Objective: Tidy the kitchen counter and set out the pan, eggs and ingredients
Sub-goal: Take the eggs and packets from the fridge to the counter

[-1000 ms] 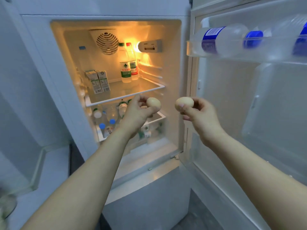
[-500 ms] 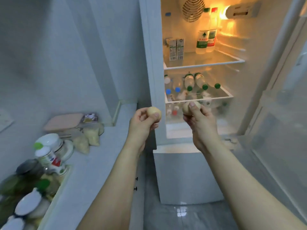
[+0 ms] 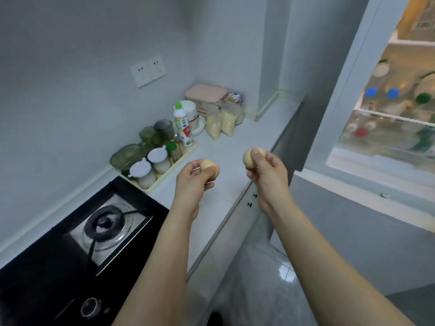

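At mid-frame the left hand (image 3: 191, 182) is gripping one egg (image 3: 210, 167) and the right hand (image 3: 268, 171) is pinching another egg (image 3: 250, 157) above the white counter (image 3: 226, 147). A stove (image 3: 77, 234) is sitting at lower left, and a fridge (image 3: 367, 128) is standing open at upper right.

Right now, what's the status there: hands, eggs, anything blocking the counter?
Left hand grip on one egg, right hand grip on the other egg. Both above bare counter. Condiment tray off to the left. Fridge open.
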`<state>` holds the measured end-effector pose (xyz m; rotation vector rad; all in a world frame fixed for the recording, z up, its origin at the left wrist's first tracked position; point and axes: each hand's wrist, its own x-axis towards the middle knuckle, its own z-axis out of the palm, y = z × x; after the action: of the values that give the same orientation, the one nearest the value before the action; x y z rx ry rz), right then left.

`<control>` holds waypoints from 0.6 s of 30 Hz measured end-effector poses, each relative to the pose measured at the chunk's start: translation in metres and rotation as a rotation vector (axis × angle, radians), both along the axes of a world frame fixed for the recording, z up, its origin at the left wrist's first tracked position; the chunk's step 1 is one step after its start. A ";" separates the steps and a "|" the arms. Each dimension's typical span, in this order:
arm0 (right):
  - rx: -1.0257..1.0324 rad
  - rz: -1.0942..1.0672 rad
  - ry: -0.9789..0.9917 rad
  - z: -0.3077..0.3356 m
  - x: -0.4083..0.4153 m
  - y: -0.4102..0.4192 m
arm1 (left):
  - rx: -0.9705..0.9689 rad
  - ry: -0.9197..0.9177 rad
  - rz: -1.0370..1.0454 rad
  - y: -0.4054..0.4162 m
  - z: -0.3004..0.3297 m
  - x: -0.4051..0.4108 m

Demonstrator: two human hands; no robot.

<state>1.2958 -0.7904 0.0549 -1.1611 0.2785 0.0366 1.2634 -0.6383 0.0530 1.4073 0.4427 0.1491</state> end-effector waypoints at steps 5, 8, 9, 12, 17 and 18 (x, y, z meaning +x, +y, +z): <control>-0.008 0.211 0.071 -0.018 -0.034 0.061 | -0.031 0.064 0.211 0.051 -0.019 -0.066; -0.022 0.332 0.099 -0.021 -0.059 0.102 | -0.029 0.086 0.321 0.084 -0.020 -0.113; -0.023 0.378 0.099 -0.021 -0.068 0.115 | -0.030 0.088 0.355 0.095 -0.020 -0.129; -0.038 0.549 0.092 -0.018 -0.116 0.165 | -0.024 0.072 0.487 0.132 -0.016 -0.195; -0.024 0.779 0.029 -0.010 -0.214 0.237 | -0.050 0.032 0.668 0.180 -0.011 -0.312; -0.028 0.823 0.028 -0.008 -0.240 0.253 | -0.044 0.025 0.707 0.190 -0.010 -0.344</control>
<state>1.0554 -0.5372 0.0468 -1.2368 -0.1900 0.7719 0.9195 -0.4483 0.0434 1.1596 0.9458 0.6887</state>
